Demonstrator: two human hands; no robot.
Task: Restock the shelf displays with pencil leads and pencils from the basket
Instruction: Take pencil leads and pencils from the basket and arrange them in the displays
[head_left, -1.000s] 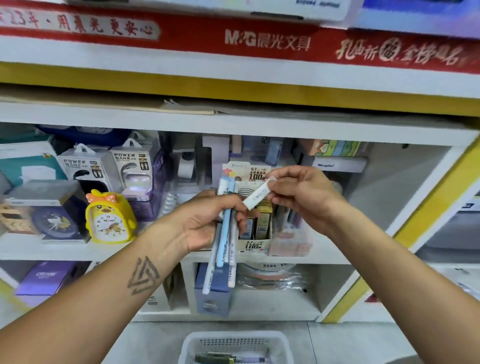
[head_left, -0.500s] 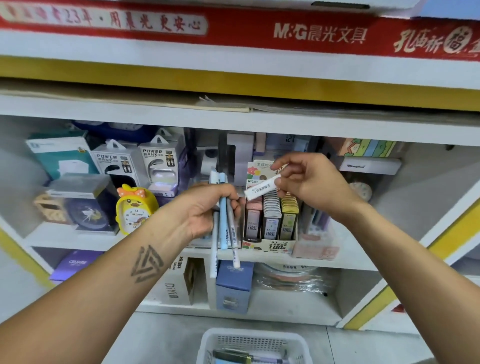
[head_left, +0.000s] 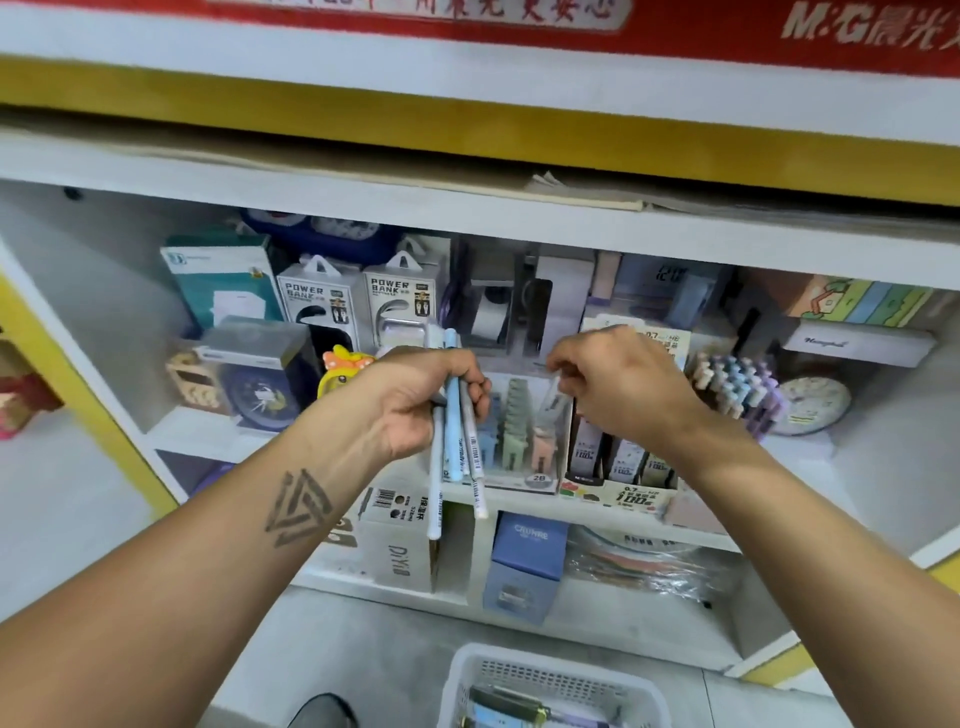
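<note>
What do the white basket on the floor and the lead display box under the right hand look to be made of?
Basket: likely moulded plastic, matte white, with a perforated grid wall. Lead display box: probably printed cardboard, with flat folded panels and a coloured front.

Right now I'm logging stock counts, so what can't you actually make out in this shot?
All in the head view:
- Right hand: seen from the back, so whether its fingers hold a lead case is hidden.
- Lead display box: upper rows covered by that hand.
- Basket: cut off by the bottom edge.
- Pencils in the left hand: printing too small to read.
</note>
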